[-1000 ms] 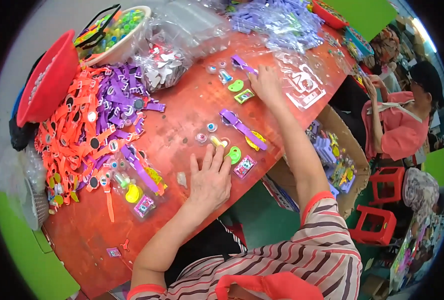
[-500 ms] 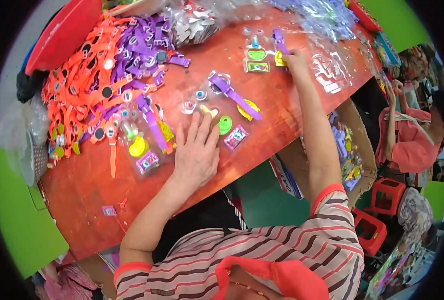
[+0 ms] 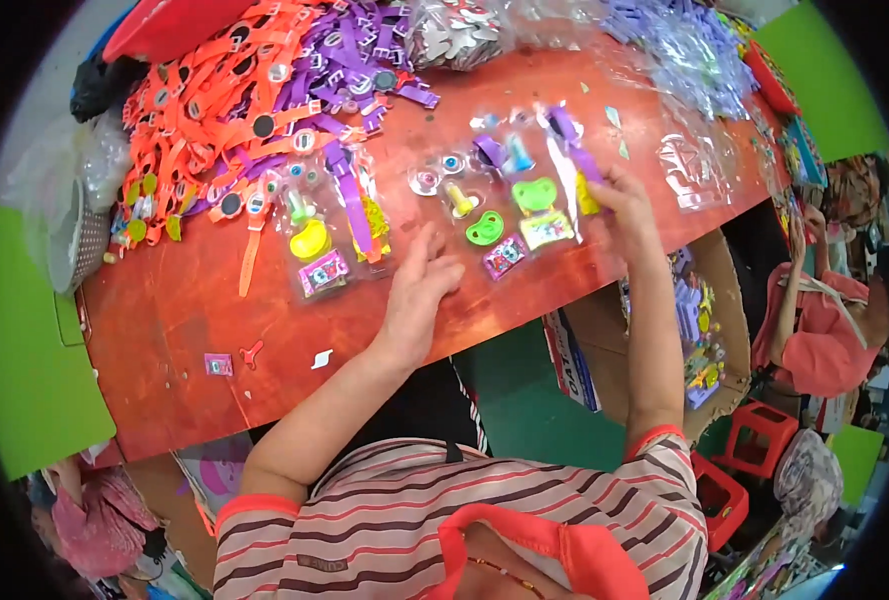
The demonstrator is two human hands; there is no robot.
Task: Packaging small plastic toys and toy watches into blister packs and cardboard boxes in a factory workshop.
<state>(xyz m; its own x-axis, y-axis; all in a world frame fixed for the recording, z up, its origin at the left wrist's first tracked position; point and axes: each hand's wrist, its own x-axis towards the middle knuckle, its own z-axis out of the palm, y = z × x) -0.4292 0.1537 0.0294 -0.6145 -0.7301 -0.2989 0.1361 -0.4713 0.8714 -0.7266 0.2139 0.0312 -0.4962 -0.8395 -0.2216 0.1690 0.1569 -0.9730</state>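
Note:
Three clear plastic blister trays hold small toys and sweets. My right hand (image 3: 620, 205) pinches the right edge of one tray, beside its purple toy watch (image 3: 572, 140) and yellow packet (image 3: 587, 195). In that tray sit a blue bottle-shaped piece (image 3: 518, 155), a green pacifier (image 3: 536, 195) and a small sweet packet (image 3: 547, 230). Its left side overlaps the middle tray, which has another green pacifier (image 3: 485, 229) and a pink packet (image 3: 505, 257). My left hand (image 3: 420, 295) is open and empty over the table, between the middle tray and the left one with a yellow pacifier (image 3: 310, 239).
Orange toy watches (image 3: 215, 100) and purple ones (image 3: 350, 50) are heaped at the back left. Empty clear trays (image 3: 693, 165) lie at the right. A cardboard box (image 3: 615, 330) of parts stands below the table edge. Another person (image 3: 815, 320) sits at far right.
My right hand has brought its tray leftward and nearer, onto the middle tray's side. My left hand has drawn back from the middle tray. The view has shifted.

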